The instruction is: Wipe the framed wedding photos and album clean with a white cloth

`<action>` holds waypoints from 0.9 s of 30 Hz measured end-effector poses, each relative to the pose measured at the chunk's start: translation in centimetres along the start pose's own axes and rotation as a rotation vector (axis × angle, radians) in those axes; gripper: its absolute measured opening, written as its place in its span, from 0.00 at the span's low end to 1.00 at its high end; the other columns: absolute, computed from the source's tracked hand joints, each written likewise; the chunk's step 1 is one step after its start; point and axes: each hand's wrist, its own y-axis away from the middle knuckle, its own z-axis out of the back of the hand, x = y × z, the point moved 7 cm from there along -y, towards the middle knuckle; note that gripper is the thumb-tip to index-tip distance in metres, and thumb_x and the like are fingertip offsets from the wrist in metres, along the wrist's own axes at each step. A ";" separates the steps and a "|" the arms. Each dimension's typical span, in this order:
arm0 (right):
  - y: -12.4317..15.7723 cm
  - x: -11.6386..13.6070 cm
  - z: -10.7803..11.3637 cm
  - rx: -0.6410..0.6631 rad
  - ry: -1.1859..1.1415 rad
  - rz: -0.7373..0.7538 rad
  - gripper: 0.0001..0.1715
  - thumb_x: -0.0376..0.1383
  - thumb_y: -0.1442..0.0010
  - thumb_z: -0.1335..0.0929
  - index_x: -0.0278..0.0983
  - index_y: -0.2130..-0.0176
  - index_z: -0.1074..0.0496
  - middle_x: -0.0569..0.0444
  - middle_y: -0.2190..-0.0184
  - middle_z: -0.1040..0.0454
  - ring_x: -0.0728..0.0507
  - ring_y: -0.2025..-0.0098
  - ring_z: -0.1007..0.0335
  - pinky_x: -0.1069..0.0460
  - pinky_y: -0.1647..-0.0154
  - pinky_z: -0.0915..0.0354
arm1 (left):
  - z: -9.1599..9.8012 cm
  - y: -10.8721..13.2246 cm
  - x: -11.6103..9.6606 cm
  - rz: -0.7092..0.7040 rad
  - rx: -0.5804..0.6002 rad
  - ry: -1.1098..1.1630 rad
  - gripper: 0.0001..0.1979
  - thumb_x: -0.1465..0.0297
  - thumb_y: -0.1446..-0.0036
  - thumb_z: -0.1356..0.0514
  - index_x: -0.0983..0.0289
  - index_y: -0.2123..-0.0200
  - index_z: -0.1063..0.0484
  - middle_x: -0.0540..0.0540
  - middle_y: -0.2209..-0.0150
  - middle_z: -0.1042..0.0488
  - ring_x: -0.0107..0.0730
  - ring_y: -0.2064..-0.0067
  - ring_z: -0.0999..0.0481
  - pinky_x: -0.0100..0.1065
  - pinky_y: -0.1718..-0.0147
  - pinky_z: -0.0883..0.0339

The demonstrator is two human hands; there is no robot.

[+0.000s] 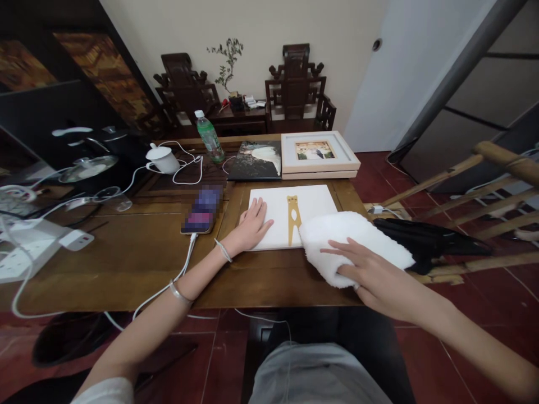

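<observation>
White board (278, 210): one, lying flat on the counter (202, 283) in front of the person, below the pictures at the far edge; smooth, plain and rectangular, its near right corner hidden under the cloth.
Gold bracket (291, 216): one, set lengthwise near the middle of the board – long and narrow, with small dark spots at its far end, one oval opening showing white, and a forked near end.
White cloth (374, 235): one, fluffy and folded thick, overlapping the board's right side and reaching past the counter's edge.
Hands: two; the left hand (251, 227) is open, laid flat with fingers spread on the board's left side; the right hand (364, 272) grips the cloth, some fingers stretched over it and others tucked into its fold.
Bracelets (179, 292): two, both on the left arm.
Pictures: one dark picture (255, 160) and, just right of it, one light framed picture (311, 168) with a pale layer beneath.
Phone (197, 221): one, cabled, left of the board.
Drink things: one green bottle (209, 134), one white lidded cup (163, 161), one clear cup (120, 202).
Chairs (295, 84): two, dark carved wood – behind the counter, with one potted plant (237, 102) between them.
</observation>
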 end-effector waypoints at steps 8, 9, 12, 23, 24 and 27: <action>-5.1 -5.6 0.2 -0.011 -0.026 -0.054 0.24 0.22 0.52 0.39 0.36 0.56 0.28 0.43 0.40 0.37 0.37 0.35 0.50 0.37 0.37 0.50 | -0.1 -0.4 0.4 -0.018 0.018 0.001 0.32 0.57 0.35 0.58 0.73 0.36 0.55 0.71 0.33 0.61 0.48 0.32 0.65 0.50 0.39 0.57; -6.2 -6.5 0.1 -0.029 -0.022 -0.049 0.21 0.24 0.49 0.38 0.35 0.55 0.29 0.43 0.39 0.39 0.36 0.35 0.51 0.36 0.37 0.50 | -0.1 -0.4 0.4 -0.017 0.020 -0.001 0.32 0.57 0.35 0.58 0.73 0.36 0.55 0.71 0.33 0.62 0.48 0.32 0.66 0.50 0.38 0.57; -9.1 -9.2 -0.3 -0.091 -0.001 -0.047 0.16 0.31 0.40 0.39 0.34 0.53 0.30 0.41 0.39 0.39 0.35 0.34 0.54 0.34 0.38 0.52 | -0.3 -0.4 0.5 -0.020 0.015 -0.008 0.32 0.58 0.35 0.58 0.75 0.36 0.55 0.72 0.33 0.61 0.48 0.32 0.66 0.49 0.38 0.57; -6.0 -6.9 -0.7 -0.121 0.084 -0.035 0.17 0.23 0.48 0.38 0.33 0.58 0.31 0.36 0.43 0.35 0.35 0.36 0.47 0.34 0.38 0.49 | -0.4 -0.5 0.8 -0.035 -0.047 0.019 0.32 0.57 0.36 0.58 0.75 0.37 0.54 0.73 0.33 0.60 0.47 0.32 0.63 0.47 0.37 0.57; -4.9 -5.8 -0.5 -0.108 0.071 -0.026 0.18 0.23 0.49 0.38 0.34 0.59 0.31 0.37 0.44 0.34 0.35 0.37 0.47 0.35 0.38 0.48 | -0.5 -0.5 0.8 -0.039 -0.054 0.021 0.32 0.58 0.36 0.58 0.75 0.37 0.54 0.72 0.33 0.60 0.47 0.32 0.63 0.47 0.37 0.57; -1.9 -3.0 0.3 -0.041 0.027 -0.013 0.21 0.23 0.51 0.39 0.36 0.58 0.31 0.41 0.45 0.32 0.37 0.38 0.45 0.37 0.40 0.45 | -0.5 -0.6 0.9 -0.047 -0.075 0.023 0.31 0.58 0.35 0.58 0.75 0.37 0.53 0.72 0.33 0.59 0.48 0.32 0.63 0.48 0.37 0.57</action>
